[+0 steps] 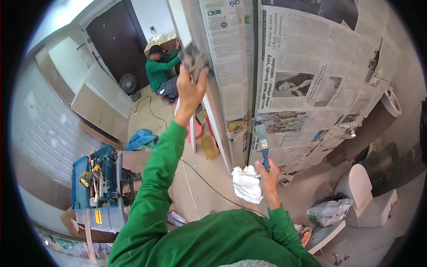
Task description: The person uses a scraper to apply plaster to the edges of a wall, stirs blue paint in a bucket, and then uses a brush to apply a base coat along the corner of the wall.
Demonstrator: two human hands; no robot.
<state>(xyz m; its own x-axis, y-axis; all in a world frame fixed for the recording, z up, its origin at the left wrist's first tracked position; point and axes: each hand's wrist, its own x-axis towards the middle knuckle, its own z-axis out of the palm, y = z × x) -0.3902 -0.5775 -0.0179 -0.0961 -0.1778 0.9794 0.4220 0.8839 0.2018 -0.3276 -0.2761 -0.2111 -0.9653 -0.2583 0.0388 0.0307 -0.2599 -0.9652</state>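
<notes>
My left hand [190, 91] is raised and closed around a crumpled grey rag [194, 61], which presses against the upper part of a white door frame [180, 20]. Lower down, my right hand [269, 180] grips a paintbrush [264, 147] with a blue handle; its pale bristles point up. A white, lumpy thing [247, 184] sits against the same hand, on the side towards the frame; whether it is cloth or a paint-covered holder I cannot tell. Newspaper sheets [289, 66] cover the surface just beyond the brush.
A person [161, 71] in green crouches by a box near the dark door. A fan [127, 83] stands behind a cable [202, 178] crossing the floor. An open blue toolbox [109, 169] is at left. At right are a white toilet [362, 191] and a plastic sack [329, 211].
</notes>
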